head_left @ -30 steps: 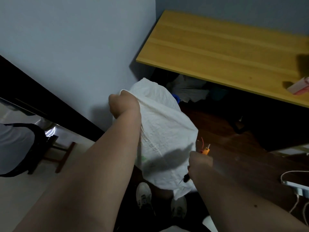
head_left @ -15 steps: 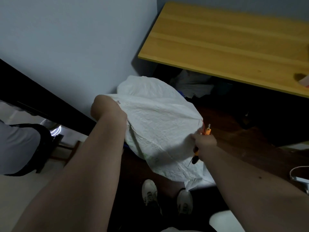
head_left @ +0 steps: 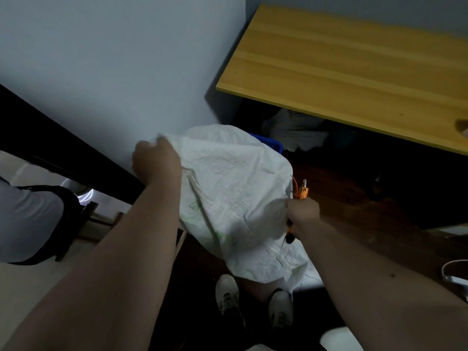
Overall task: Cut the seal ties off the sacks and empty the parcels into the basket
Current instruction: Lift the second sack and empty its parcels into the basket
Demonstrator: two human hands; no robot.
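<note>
A white woven sack [head_left: 235,188] hangs spread out between my two hands, in front of my legs. My left hand [head_left: 155,160] is shut on its upper left edge. My right hand [head_left: 302,211] grips the sack's right edge together with orange-handled cutters [head_left: 302,192], whose tip sticks up above my fist. A corner of the blue basket [head_left: 269,143] shows just behind the sack's top; the rest of the basket is hidden. No parcels are visible.
A yellow wooden table [head_left: 354,72] stands at the upper right, with white bags [head_left: 296,130] underneath. A pale wall [head_left: 114,72] is straight ahead. Another person's sleeve [head_left: 27,219] is at the left. My white shoes [head_left: 228,295] stand below. A white cable [head_left: 453,272] lies at the right.
The sack went from hanging upright and bunched to spread wide and lower. My right hand came up to grip its right edge, and my left hand moved out to the left.
</note>
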